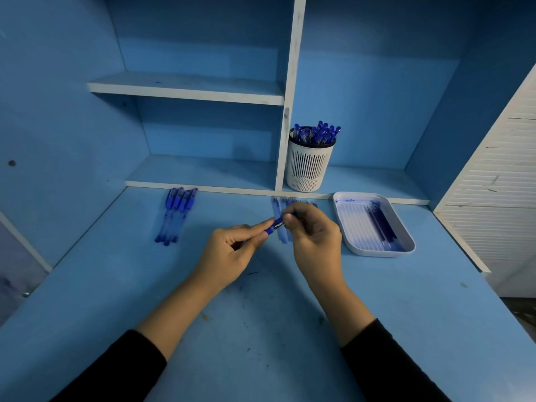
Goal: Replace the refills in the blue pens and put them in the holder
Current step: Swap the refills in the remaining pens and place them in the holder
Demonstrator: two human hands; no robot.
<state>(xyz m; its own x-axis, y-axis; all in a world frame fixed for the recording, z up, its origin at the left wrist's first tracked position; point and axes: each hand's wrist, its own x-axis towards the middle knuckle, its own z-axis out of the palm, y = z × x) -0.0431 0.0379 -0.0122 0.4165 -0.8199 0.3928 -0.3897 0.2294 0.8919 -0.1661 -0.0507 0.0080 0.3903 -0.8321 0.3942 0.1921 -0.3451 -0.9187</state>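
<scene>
pen: the slim blue plastic pen [277,223] is up off the blue surface [261,329], held between my two hands, just in front of a row of thin clear refills [282,203]
left hand [235,245]: fingers and thumb pinching the dark grip end
right hand [314,230]: curled round the other end of the barrel
handling: my guess is featherlight and stiff, with a slick barrel, so I'd twist from the grip; the refill probably bends, so hold it low
holder: the white slotted plastic cup [309,166] sits on the low shelf, packed with blue pens, well apart from my hands
queue: capped blue pens [177,213] lie in a row off to the left
</scene>
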